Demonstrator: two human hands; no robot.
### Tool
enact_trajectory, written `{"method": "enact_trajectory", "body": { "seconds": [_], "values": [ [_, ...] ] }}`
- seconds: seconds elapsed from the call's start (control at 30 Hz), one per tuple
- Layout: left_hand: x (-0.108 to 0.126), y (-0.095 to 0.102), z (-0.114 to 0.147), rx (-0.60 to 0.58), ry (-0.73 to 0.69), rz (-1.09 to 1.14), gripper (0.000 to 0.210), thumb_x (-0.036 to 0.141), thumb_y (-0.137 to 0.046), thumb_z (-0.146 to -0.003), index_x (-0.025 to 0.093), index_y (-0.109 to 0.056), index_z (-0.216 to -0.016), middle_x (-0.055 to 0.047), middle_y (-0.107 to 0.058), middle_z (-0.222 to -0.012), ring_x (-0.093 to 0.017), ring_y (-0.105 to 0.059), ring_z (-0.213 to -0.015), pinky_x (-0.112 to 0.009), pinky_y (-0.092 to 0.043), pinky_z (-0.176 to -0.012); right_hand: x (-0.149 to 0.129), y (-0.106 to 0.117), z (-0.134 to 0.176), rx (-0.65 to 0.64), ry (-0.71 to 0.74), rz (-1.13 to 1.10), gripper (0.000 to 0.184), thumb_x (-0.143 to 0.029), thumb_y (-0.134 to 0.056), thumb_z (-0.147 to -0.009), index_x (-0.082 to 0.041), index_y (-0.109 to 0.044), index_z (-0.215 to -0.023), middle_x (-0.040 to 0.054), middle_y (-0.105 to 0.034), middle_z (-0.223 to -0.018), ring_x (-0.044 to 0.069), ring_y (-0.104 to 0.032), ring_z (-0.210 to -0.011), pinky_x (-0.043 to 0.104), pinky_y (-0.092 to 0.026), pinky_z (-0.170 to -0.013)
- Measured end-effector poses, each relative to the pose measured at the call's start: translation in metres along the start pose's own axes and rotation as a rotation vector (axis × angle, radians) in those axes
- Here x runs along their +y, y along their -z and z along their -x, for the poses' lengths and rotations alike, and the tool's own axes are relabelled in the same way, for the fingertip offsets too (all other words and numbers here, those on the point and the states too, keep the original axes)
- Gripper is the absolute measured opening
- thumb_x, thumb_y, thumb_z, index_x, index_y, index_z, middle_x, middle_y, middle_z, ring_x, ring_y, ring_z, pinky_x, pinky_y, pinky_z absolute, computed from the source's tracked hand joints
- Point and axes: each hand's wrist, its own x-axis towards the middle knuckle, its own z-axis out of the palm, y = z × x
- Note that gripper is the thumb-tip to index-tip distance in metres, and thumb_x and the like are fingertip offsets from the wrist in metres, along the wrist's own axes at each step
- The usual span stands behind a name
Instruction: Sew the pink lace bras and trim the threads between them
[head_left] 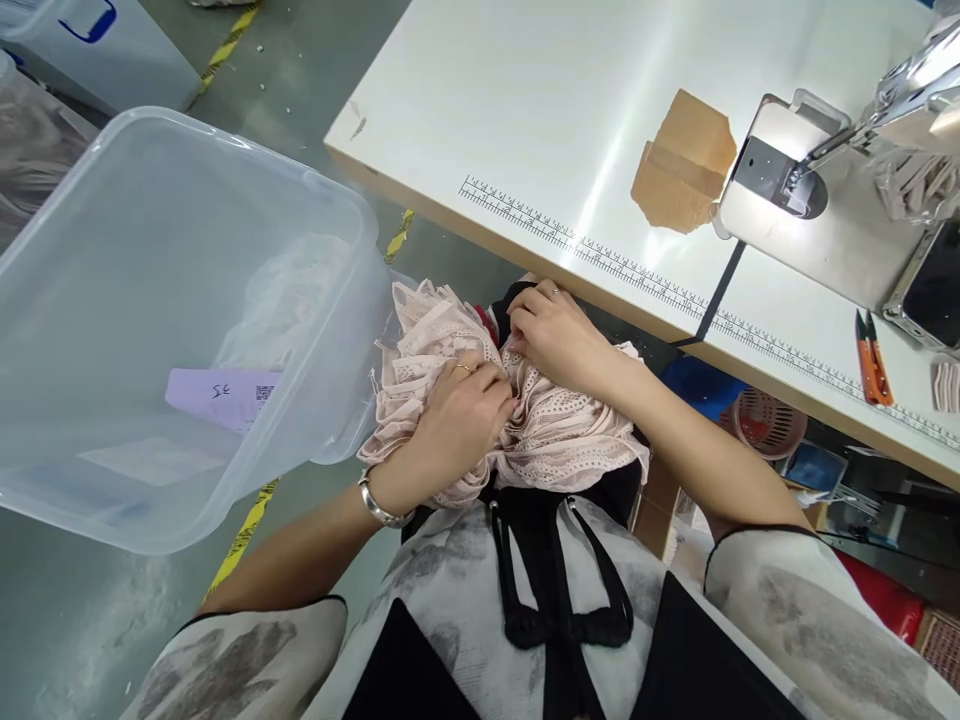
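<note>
A thick bundle of pale pink fabric pieces with perforated, lace-like edges point(570, 430) rests across my lap, gathered towards its middle. My left hand point(465, 410), with a ring and a silver bangle, has its fingers curled into the left half of the bundle. Over the top of the right half, my right hand point(551, 335) bends its fingers round the fabric. The fingertips of both hands come close together at the bundle's middle, where folds partly hide them. A small red strip point(487, 325) shows between the fabric and dark cloth.
At left stands a clear plastic bin point(285, 170) with a purple paper tag point(225, 397) and plastic film inside. Ahead is a white table point(525, 100) with a printed ruler edge, brown cardboard point(686, 160), a sewing machine point(795, 190) and orange-handled snips point(871, 360). Baskets sit below.
</note>
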Motion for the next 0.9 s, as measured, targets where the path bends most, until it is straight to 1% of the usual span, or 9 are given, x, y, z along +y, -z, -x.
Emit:
{"method": "enact_trajectory", "body": {
  "seconds": [0.07, 0.13, 0.27, 0.33, 0.4, 0.53, 0.67, 0.77, 0.9],
  "values": [
    [-0.004, 0.004, 0.001, -0.031, -0.12, -0.085, 0.033, 0.024, -0.037, -0.097, 0.015, -0.065, -0.081, -0.01, -0.066, -0.087, -0.024, -0.055, -0.092, -0.043, -0.039, -0.094, 0.002, 0.001, 0.005, 0.018, 0.03, -0.103, 0.006, -0.016, -0.052, -0.089, -0.013, -0.056, -0.086, 0.0141, -0.057, -0.099, 0.025, -0.047, -0.093, 0.038, -0.038, -0.077],
    [-0.008, 0.01, 0.002, -0.11, -0.122, -0.148, 0.036, 0.023, -0.034, -0.097, 0.014, -0.064, -0.081, -0.01, -0.064, -0.078, -0.022, -0.057, -0.079, -0.041, -0.042, -0.088, 0.001, 0.004, 0.015, 0.037, 0.072, -0.195, 0.009, -0.018, -0.047, -0.093, -0.016, -0.052, -0.086, 0.0101, -0.056, -0.09, 0.021, -0.046, -0.081, 0.035, -0.037, -0.071],
    [-0.013, 0.021, 0.001, -0.191, 0.209, -0.191, 0.036, 0.027, -0.033, -0.097, 0.009, -0.064, -0.099, -0.007, -0.058, -0.061, -0.021, -0.053, -0.058, -0.036, -0.041, -0.066, -0.006, 0.011, 0.041, 0.019, 0.095, -0.23, 0.014, -0.021, -0.036, -0.096, -0.019, -0.047, -0.087, 0.0049, -0.052, -0.075, 0.017, -0.041, -0.065, 0.031, -0.031, -0.062],
    [-0.014, 0.025, -0.002, -0.195, 0.241, -0.053, 0.035, 0.031, -0.036, -0.097, 0.011, -0.061, -0.113, -0.007, -0.061, -0.072, -0.021, -0.056, -0.064, -0.034, -0.041, -0.067, -0.009, 0.013, 0.053, -0.021, 0.068, -0.241, 0.013, -0.021, -0.034, -0.096, -0.018, -0.045, -0.089, 0.0039, -0.051, -0.069, 0.016, -0.039, -0.059, 0.03, -0.029, -0.058],
    [-0.014, 0.025, -0.006, -0.219, 0.181, 0.122, 0.033, 0.031, -0.039, -0.096, 0.018, -0.059, -0.12, -0.007, -0.063, -0.092, -0.021, -0.058, -0.077, -0.033, -0.042, -0.071, -0.012, 0.015, 0.062, -0.059, 0.037, -0.273, 0.012, -0.022, -0.034, -0.095, -0.018, -0.044, -0.091, 0.0031, -0.051, -0.066, 0.015, -0.038, -0.054, 0.029, -0.026, -0.054],
    [-0.019, 0.02, -0.013, -0.245, 0.157, 0.303, 0.022, 0.033, -0.051, -0.09, 0.02, -0.068, -0.092, -0.006, -0.056, -0.109, -0.018, -0.056, -0.082, -0.03, -0.041, -0.072, -0.014, 0.016, 0.071, -0.075, -0.028, -0.349, 0.009, -0.024, -0.038, -0.094, -0.018, -0.045, -0.093, 0.002, -0.054, -0.066, 0.014, -0.042, -0.053, 0.028, -0.026, -0.054],
    [-0.022, 0.017, -0.015, -0.284, 0.236, 0.462, 0.017, 0.034, -0.061, -0.083, 0.018, -0.065, -0.082, -0.001, -0.059, -0.084, -0.015, -0.052, -0.069, -0.026, -0.037, -0.063, -0.011, 0.013, 0.072, -0.133, -0.164, -0.428, 0.018, -0.034, -0.048, -0.094, -0.017, -0.052, -0.101, 0.0046, -0.061, -0.079, 0.017, -0.054, -0.068, 0.028, -0.036, -0.062],
    [-0.019, 0.015, -0.014, -0.298, 0.327, 0.599, 0.021, 0.037, -0.069, -0.076, 0.018, -0.062, -0.08, 0.003, -0.053, -0.067, -0.012, -0.046, -0.059, -0.024, -0.033, -0.056, -0.008, 0.011, 0.07, -0.19, -0.133, -0.48, 0.02, -0.035, -0.052, -0.093, -0.018, -0.059, -0.101, 0.0075, -0.06, -0.096, 0.021, -0.056, -0.088, 0.032, -0.04, -0.075],
    [-0.015, 0.014, -0.012, -0.312, 0.42, 0.814, 0.027, 0.039, -0.074, -0.07, 0.017, -0.06, -0.076, 0.004, -0.05, -0.062, -0.01, -0.043, -0.056, -0.022, -0.032, -0.051, -0.009, 0.01, 0.067, -0.112, -0.173, -0.636, 0.021, -0.039, -0.06, -0.087, -0.019, -0.063, -0.087, 0.0043, -0.055, -0.086, 0.019, -0.053, -0.083, 0.032, -0.041, -0.074]
  ]
}}
